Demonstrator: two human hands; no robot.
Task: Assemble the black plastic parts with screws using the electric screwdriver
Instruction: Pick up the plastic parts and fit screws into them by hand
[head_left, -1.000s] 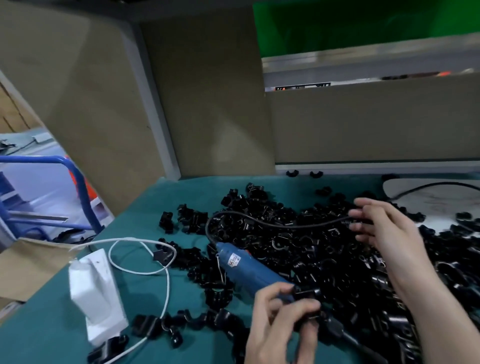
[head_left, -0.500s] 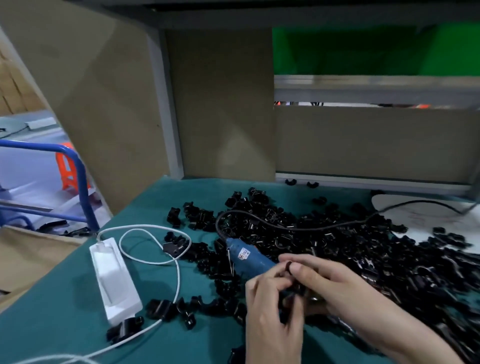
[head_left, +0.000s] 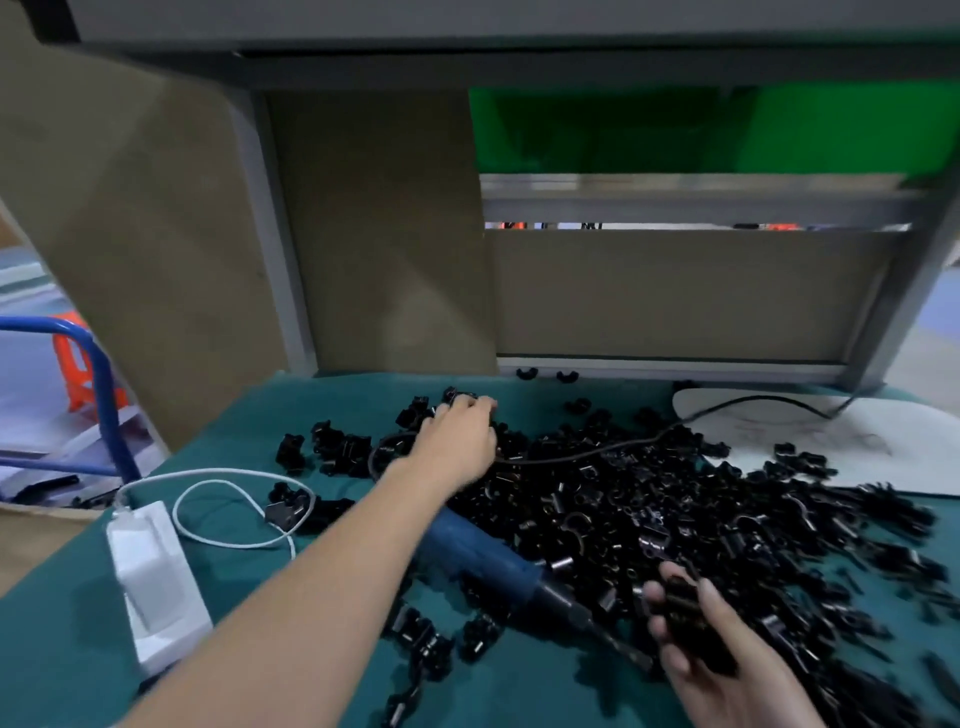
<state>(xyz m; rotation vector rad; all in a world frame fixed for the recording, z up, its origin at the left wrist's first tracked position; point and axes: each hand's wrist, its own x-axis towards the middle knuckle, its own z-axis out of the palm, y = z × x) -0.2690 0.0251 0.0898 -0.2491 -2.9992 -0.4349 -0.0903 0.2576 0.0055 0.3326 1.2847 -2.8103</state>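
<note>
The blue electric screwdriver (head_left: 483, 558) lies on the green mat (head_left: 234, 571) at the edge of the pile of black plastic parts (head_left: 649, 499), its long axis running 10 to 4 o'clock, bit toward 4. The right hand (head_left: 696, 649) pinches one black part (head_left: 680, 603). The left hand (head_left: 460, 436) rests on the pile's 11 o'clock edge, grip unclear.

No readable text anywhere; the electric screwdriver (head_left: 478, 558) shows no legible label
</note>
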